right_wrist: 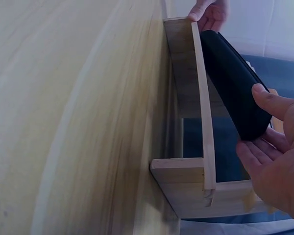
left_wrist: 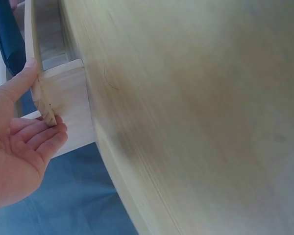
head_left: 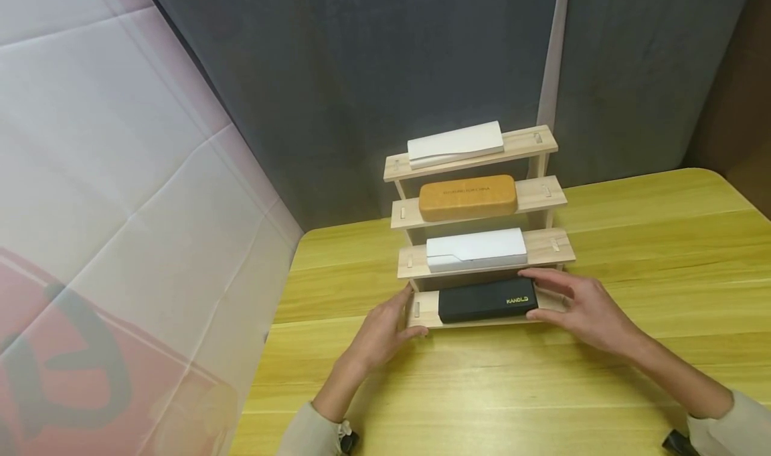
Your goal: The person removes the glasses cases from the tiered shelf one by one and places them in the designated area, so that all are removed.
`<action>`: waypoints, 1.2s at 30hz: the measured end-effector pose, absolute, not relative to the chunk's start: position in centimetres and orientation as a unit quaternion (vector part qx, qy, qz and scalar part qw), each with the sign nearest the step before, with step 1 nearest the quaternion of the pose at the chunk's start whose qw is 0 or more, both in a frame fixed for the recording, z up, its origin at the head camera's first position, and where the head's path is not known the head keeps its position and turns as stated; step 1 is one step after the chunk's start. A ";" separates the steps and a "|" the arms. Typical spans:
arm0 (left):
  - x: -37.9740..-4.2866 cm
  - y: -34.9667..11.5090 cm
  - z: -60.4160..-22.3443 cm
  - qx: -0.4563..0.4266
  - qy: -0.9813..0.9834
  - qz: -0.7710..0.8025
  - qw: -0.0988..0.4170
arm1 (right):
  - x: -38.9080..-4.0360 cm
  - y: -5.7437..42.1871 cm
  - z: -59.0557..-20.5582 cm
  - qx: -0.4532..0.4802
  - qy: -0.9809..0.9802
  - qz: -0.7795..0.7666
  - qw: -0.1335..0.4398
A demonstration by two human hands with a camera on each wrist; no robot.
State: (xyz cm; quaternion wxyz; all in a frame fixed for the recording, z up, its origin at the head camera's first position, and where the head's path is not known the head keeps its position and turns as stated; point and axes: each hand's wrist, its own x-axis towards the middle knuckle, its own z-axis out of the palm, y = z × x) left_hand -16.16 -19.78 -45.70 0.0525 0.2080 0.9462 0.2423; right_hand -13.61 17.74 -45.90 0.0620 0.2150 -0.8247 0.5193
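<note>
A four-step wooden display rack (head_left: 421, 309) stands on the table. On its lowest board is a black glasses case (head_left: 484, 300) with gold lettering. My right hand (head_left: 593, 309) pinches this case by its right end, thumb on one long side and fingers on the other. In the right wrist view the black case (right_wrist: 235, 83) slants, its held end a little off the board (right_wrist: 206, 107). My left hand (head_left: 379, 325) grips the left end of the lowest board, thumb at the front edge; in the left wrist view its fingers (left_wrist: 44, 137) curl round the board end.
Higher steps hold a white case (head_left: 476, 250), a tan-orange case (head_left: 468, 197) and, on top, a cream-white case (head_left: 456, 144). The yellow wood-grain table (head_left: 482, 402) meets a dark grey curtain (head_left: 361, 94) behind and a pale panel (head_left: 120, 141) at left.
</note>
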 end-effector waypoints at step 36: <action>-16.2 -19.8 -45.5 0.228 0.947 0.224 0.037 | -12.1 21.3 -41.4 0.222 -0.790 0.566 0.086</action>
